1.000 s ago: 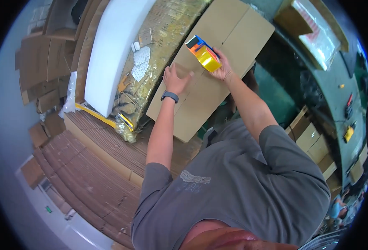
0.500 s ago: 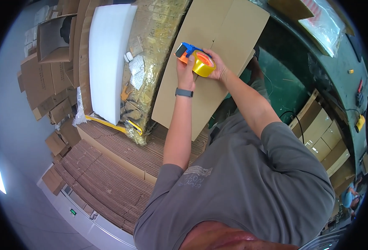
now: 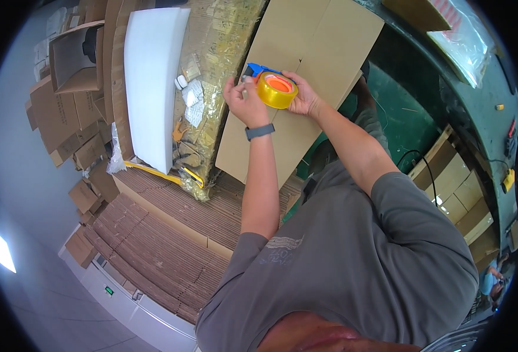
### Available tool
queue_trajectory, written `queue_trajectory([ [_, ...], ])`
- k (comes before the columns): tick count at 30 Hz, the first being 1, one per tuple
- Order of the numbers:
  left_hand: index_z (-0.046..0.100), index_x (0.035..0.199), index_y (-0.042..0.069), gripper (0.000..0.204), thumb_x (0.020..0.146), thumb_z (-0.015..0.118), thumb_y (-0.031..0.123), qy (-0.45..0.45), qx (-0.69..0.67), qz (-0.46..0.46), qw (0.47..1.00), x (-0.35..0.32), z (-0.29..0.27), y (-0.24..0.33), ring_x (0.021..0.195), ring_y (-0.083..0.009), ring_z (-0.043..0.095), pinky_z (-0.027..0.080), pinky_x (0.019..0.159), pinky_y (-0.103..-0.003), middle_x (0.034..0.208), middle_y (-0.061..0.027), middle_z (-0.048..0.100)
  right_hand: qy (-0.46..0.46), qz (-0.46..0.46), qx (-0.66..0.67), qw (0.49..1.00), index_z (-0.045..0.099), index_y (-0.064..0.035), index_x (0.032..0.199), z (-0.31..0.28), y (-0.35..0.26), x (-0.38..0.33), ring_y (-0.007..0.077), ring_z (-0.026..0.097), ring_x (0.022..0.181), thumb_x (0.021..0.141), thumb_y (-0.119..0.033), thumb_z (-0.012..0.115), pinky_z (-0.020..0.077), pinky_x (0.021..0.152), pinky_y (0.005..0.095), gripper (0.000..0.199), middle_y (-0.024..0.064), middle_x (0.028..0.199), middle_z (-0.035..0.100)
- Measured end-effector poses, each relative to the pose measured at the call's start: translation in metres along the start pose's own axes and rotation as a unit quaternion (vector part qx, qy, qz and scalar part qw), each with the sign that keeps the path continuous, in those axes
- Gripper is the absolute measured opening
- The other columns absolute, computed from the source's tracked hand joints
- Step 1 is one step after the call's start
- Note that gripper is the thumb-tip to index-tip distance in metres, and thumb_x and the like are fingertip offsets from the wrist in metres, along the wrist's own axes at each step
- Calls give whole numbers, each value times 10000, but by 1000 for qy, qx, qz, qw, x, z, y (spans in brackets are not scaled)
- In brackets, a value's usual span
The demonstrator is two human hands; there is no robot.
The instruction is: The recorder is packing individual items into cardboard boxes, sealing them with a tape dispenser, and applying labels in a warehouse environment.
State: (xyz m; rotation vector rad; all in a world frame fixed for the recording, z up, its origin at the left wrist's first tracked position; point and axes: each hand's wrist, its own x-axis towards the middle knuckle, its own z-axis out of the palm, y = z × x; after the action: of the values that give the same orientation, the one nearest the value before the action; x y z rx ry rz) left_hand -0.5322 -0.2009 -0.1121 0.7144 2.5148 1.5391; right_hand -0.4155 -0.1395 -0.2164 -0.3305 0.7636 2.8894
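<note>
The tape dispenser (image 3: pixel 276 97) was over the carton (image 3: pixel 297 35). Left of the carton lay paper slips (image 3: pixel 193 108), then a foam slab (image 3: pixel 153 88); stacked cardboard (image 3: pixel 153 252) lay nearer the person.

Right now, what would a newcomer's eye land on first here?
Probably the shiny yellow tape roll on a blue dispenser, held in the right hand above the brown carton, with the left hand close by. Next, the long white slab to the carton's left.
</note>
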Motion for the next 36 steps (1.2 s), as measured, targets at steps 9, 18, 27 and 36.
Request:
queue_trajectory([
  [9, 573, 1033, -18, 285, 994, 729, 217, -64, -11, -92, 994, 42, 5, -21, 796, -137, 643, 523, 697, -272, 922, -90, 667, -14, 26, 27, 999, 581, 40, 1309, -5, -9, 0, 313, 749, 1058, 1038, -399, 584, 642, 920, 451, 516, 202, 1237, 711],
  [18, 493, 1377, 48, 679, 997, 608, 599, -223, -250, -429, 839, 78, -19, -33, 1144, -284, 630, 527, 979, -448, 1299, -174, 621, 22, 34, -1, 999, 596, 48, 1273, -3, -6, 2, 300, 764, 1003, 1018, -390, 623, 654, 890, 445, 507, 196, 1173, 733],
  [27, 321, 1575, 57, 1039, 851, 711, 691, 19, -270, -320, 908, 38, -77, -91, 1362, -374, 517, 392, 1150, -556, 1488, -192, 520, 27, 31, -2, 999, 600, 26, 1321, 3, 2, 7, 310, 733, 1111, 1041, -414, 587, 634, 934, 460, 522, 190, 1255, 712],
  [36, 238, 1653, 137, 1474, 465, 996, 570, -322, 416, 19, 850, -12, -106, -69, 1470, -461, 340, 247, 1229, -580, 1588, -291, 320, 26, 32, -37, 998, 578, 24, 1354, 5, -6, -9, 335, 737, 1093, 1040, -403, 586, 634, 941, 470, 531, 200, 1259, 707],
])
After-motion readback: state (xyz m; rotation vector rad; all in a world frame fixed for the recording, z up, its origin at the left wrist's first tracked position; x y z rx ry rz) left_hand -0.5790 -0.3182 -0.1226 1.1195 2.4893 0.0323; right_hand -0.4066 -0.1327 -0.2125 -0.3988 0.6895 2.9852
